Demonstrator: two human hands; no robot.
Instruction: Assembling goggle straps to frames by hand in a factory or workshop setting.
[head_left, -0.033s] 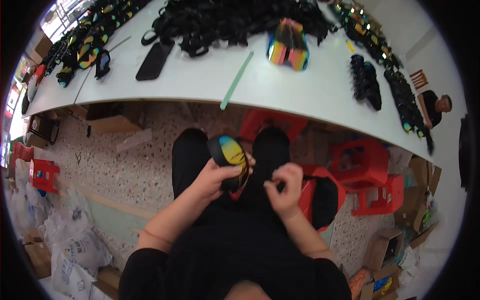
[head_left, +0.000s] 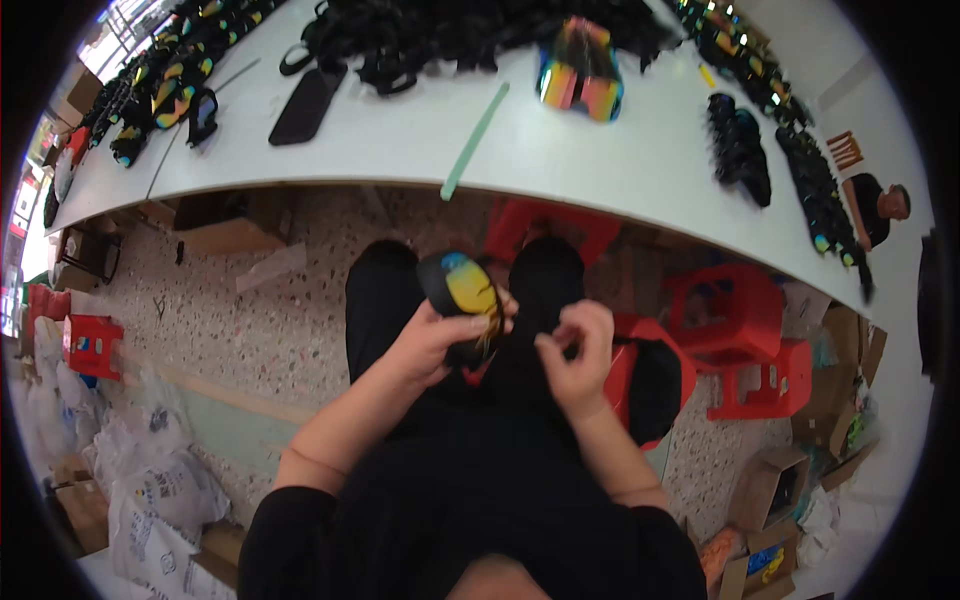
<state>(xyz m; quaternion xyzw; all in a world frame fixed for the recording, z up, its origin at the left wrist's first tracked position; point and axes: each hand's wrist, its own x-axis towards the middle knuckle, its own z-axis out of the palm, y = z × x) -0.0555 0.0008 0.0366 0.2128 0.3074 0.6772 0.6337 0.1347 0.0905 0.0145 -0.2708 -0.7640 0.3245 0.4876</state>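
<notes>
Goggles (head_left: pixel 470 285) with a black rim and a yellow-and-blue mirrored lens sit just off the dial's centre toward 10 o'clock, held up over a seated worker's lap. The left hand (head_left: pixel 437 340), at 8 o'clock, pinches them, thumb laid on the lower lens and fingers wrapped behind. The right hand (head_left: pixel 580 350), at 4 o'clock, hangs apart from them, thumb and fingers curled toward each other; whether anything thin lies between them cannot be told. The piece looks light, its lens probably stiff, slick and easily smudged or scratched, its rim likely softer; the black edge would seem the safer hold. On the white table (head_left: pixel 390 150), a heap of black straps (head_left: pixel 470 40) lies at 12 o'clock, mirrored eyewear (head_left: pixel 580 75) at 1 and a dark phone (head_left: pixel 307 105) toward 11. A red stool (head_left: pixel 720 310) stands at 3.
</notes>
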